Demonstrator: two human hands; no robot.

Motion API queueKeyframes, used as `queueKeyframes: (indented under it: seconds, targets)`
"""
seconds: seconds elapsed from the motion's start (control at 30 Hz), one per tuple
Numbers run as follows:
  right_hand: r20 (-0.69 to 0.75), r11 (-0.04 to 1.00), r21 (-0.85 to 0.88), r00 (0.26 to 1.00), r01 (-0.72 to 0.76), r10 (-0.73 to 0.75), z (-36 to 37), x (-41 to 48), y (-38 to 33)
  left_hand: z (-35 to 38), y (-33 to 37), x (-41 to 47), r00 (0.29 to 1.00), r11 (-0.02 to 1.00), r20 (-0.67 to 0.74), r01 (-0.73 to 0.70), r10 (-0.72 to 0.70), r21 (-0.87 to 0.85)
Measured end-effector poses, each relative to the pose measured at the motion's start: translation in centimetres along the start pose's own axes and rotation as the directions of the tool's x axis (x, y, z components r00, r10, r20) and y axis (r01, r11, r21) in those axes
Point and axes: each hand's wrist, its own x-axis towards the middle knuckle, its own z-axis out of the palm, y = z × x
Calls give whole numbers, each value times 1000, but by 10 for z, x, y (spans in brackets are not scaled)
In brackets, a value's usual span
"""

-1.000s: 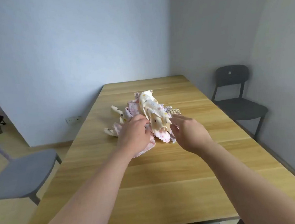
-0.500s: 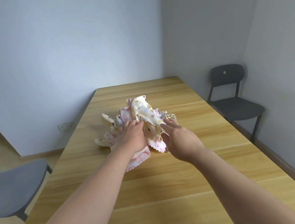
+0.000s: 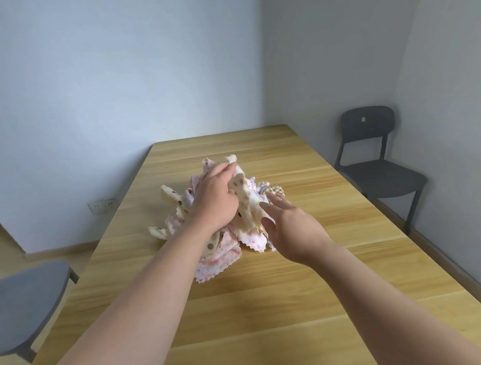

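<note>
A heap of small patterned cloths (image 3: 219, 259) lies in the middle of the wooden table (image 3: 272, 309): pink dotted ones with zigzag edges, cream ones with brown dots, a checked one at the right. My left hand (image 3: 213, 201) grips a cream dotted cloth (image 3: 245, 199) near its top and holds it raised over the heap. My right hand (image 3: 291, 227) lies to the right of that cloth, fingers straight, fingertips touching its lower edge.
A dark grey chair (image 3: 375, 160) stands against the right wall beside the table. A lighter grey chair seat (image 3: 21, 300) is at the table's left side. A wall socket (image 3: 103, 206) sits low on the back wall.
My left hand has moved up and away from me, lifting the cream dotted cloth off the heap. My right hand has stayed beside the cloth with fingers stretched out.
</note>
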Motion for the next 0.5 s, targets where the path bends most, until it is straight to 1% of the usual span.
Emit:
queueKeyframes:
  seconds: [0.07,0.27,0.4,0.5]
  targets:
    - [-14,1000,2,1000,22,-22,-5,-3,-4,-13,17,2,998,994,-32,-65,62,-83]
    - [-6,999,25,999,36,-36,-18,-6,-11,-36,44,10,972,946,-92,-233,218,-226]
    - [-82,997,69,996,26,-20,-25,-8,-13,-42,53,10,958,920,-120,-284,261,-268]
    - [-217,995,98,975,-35,56,-30,-11,-15,-45,57,7,943,916,-179,-317,279,-246]
